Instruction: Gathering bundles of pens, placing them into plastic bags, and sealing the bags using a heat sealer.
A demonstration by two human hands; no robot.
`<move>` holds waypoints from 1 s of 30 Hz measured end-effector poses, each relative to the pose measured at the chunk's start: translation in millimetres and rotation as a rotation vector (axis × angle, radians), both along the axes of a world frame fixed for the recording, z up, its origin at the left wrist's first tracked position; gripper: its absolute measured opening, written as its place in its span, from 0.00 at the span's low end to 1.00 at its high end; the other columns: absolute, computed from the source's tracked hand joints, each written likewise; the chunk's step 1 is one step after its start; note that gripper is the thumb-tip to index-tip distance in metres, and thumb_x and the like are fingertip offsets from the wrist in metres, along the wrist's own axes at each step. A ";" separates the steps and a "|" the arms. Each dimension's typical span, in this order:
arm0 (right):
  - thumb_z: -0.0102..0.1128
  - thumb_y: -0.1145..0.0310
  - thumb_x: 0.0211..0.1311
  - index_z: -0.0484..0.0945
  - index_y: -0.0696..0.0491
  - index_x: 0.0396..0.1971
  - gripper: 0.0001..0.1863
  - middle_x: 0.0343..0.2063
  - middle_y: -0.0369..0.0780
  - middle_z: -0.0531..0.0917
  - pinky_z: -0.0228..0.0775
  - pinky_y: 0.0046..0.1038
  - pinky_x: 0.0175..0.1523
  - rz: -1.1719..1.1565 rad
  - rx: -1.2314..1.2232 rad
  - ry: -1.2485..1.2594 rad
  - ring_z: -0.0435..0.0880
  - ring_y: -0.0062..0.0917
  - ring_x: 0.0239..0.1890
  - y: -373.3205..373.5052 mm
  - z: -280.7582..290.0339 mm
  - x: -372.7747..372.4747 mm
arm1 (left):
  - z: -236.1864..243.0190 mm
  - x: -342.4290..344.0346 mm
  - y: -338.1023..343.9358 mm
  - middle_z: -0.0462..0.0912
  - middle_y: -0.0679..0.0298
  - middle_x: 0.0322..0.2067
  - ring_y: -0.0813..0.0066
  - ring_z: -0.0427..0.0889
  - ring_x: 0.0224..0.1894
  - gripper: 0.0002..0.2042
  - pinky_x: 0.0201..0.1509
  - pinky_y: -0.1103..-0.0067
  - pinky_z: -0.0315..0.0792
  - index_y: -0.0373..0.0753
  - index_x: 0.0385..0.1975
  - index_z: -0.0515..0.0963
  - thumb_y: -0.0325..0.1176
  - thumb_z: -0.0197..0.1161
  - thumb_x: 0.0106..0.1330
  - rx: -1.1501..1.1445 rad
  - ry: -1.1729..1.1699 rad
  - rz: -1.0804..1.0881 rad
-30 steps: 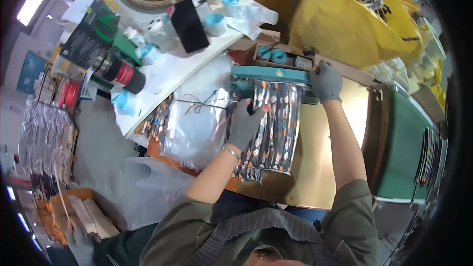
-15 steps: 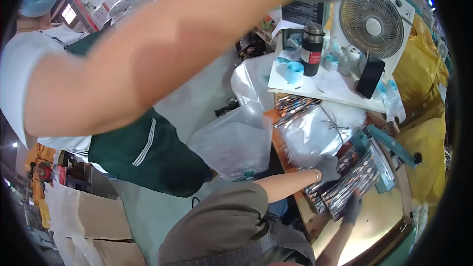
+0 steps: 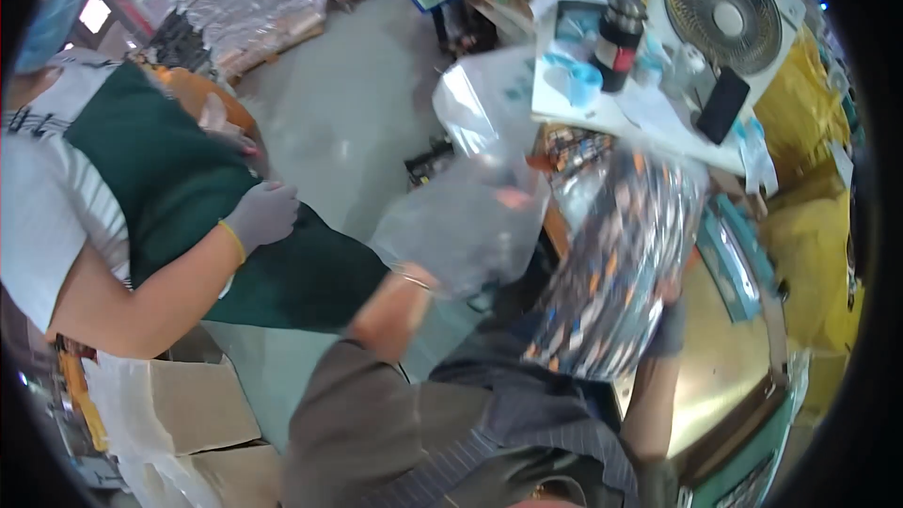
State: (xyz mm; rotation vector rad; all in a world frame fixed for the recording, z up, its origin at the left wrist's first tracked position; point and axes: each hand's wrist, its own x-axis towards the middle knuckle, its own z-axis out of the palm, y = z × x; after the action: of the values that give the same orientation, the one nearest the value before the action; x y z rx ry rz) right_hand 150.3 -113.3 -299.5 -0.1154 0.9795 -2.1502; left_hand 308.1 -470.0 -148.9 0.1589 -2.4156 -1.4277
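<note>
My right hand (image 3: 668, 325), in a grey glove with bare fingertips, grips the right side of a bundle of long, slim items in shiny clear wrapping (image 3: 611, 263). The bundle is tilted and motion-blurred, with dark, orange and white streaks, so I cannot make out what the items are. My left hand (image 3: 456, 240), also gloved in grey, is stretched out to the left of the bundle. It overlaps a large clear plastic bag (image 3: 480, 94), and its fingers are smeared by motion. Whether it touches the bag cannot be told.
Beneath the bundle is a workbench (image 3: 701, 386) with a teal bar-shaped device (image 3: 734, 263). Behind stands a white board (image 3: 564, 103) with a dark flask (image 3: 618, 42), a phone (image 3: 722, 105) and a fan (image 3: 724, 9). A gloved co-worker (image 3: 179, 188) stands left, near cardboard boxes (image 3: 202, 404).
My right hand has lifted the bundle off the bench toward me. My left hand has left the packets and swung left to the bag. The co-worker's raised arm has come down.
</note>
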 end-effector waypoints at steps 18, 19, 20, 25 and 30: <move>0.68 0.60 0.38 0.63 0.59 0.53 0.39 0.40 0.50 0.78 0.70 0.34 0.47 -0.122 0.871 1.270 0.79 0.42 0.41 -310.5 88.2 51.3 | -110.9 104.0 -92.2 0.74 0.46 0.20 0.49 0.73 0.23 0.16 0.28 0.63 0.64 0.32 0.25 0.76 0.40 0.55 0.64 -0.091 -0.158 0.792; 0.66 0.59 0.41 0.63 0.59 0.53 0.37 0.41 0.50 0.77 0.69 0.35 0.49 -0.118 0.849 1.313 0.77 0.43 0.44 -309.5 87.8 62.8 | -107.2 102.2 -90.3 0.74 0.47 0.19 0.52 0.72 0.22 0.16 0.28 0.64 0.64 0.31 0.24 0.75 0.40 0.54 0.65 -0.093 -0.138 0.786; 0.65 0.59 0.43 0.64 0.58 0.52 0.35 0.41 0.51 0.77 0.68 0.36 0.50 -0.127 0.847 1.350 0.76 0.44 0.47 -302.6 89.2 74.3 | -103.7 96.7 -84.4 0.73 0.48 0.18 0.54 0.71 0.21 0.17 0.28 0.65 0.64 0.30 0.24 0.74 0.40 0.54 0.65 -0.089 -0.117 0.759; 0.67 0.56 0.42 0.65 0.54 0.53 0.37 0.44 0.48 0.76 0.69 0.35 0.50 0.202 0.356 1.371 0.76 0.41 0.48 -301.2 58.7 90.7 | -143.9 112.9 -91.3 0.75 0.61 0.18 0.77 0.72 0.24 0.16 0.28 0.75 0.65 0.29 0.24 0.75 0.37 0.51 0.67 0.032 0.050 0.793; 0.64 0.57 0.43 0.76 0.43 0.46 0.25 0.36 0.41 0.83 0.71 0.32 0.49 1.043 1.127 1.596 0.81 0.34 0.40 -300.0 1.9 48.5 | -123.2 117.2 -78.2 0.62 0.72 0.16 0.82 0.58 0.21 0.21 0.23 0.78 0.55 0.32 0.17 0.68 0.41 0.48 0.71 0.325 0.155 0.910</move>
State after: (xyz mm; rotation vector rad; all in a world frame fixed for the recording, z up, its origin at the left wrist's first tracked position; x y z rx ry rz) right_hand 198.8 -413.2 -297.5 -1.4668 2.0707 -0.0352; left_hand 425.3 -548.2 -272.0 1.0236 -1.5884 -1.2710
